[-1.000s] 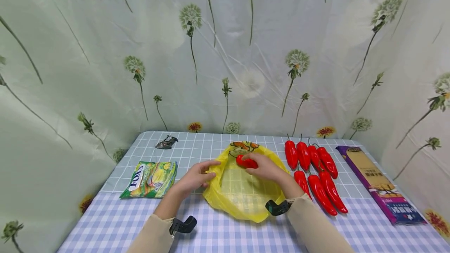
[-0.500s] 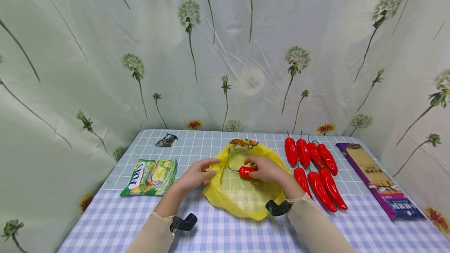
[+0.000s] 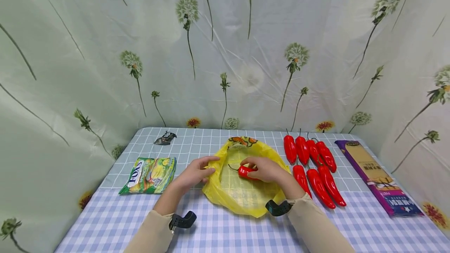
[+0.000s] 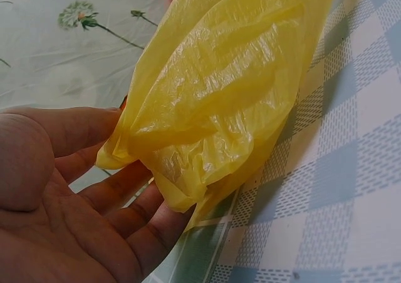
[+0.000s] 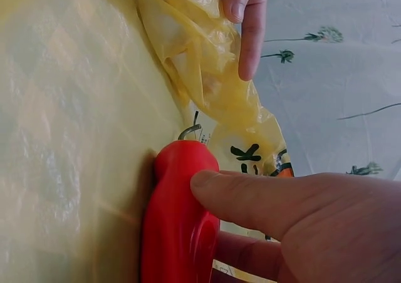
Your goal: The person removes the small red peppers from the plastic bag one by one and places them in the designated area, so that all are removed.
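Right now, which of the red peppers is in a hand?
The red pepper lying inside the yellow bag, gripped by the right hand; the other peppers lie untouched beside the bag.

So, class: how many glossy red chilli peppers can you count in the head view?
8. One lies in the yellow plastic bag, held by the right hand. Four form a back row, three a front row. None seem hidden.

Dandelion-print curtain (image 3: 225, 50) behind & beside table w/ checked cloth (image 3: 228, 229), soft light.
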